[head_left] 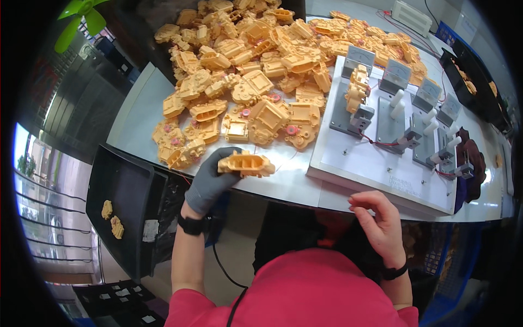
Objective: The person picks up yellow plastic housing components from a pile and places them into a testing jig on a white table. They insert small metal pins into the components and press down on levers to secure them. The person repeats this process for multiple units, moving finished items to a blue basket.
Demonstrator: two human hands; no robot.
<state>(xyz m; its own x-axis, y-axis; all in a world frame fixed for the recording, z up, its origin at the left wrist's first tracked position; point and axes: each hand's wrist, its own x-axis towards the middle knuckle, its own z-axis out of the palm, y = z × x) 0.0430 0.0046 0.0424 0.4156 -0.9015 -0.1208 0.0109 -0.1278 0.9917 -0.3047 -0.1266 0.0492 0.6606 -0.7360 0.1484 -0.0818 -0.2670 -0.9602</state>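
Observation:
My left hand (208,182), in a grey glove, is closed round one end of a pale yellow plastic housing (248,163). The housing is above the table's front edge, its row of hollow compartments showing. My bare right hand (381,222) hangs just off the table edge, in front of the test fixture (376,171). Its fingers are loosely bent, a little apart from the thumb, and nothing shows in them. Another yellow housing (357,90) sits upright in the fixture's leftmost station, below a dial meter (358,57).
A big heap of yellow housings (256,87) covers the table (136,114). At the left stands a black bin (128,182) with two yellow pieces. A black tray (479,103) at the far right holds several more. Behind the fixture is a white power box (411,19).

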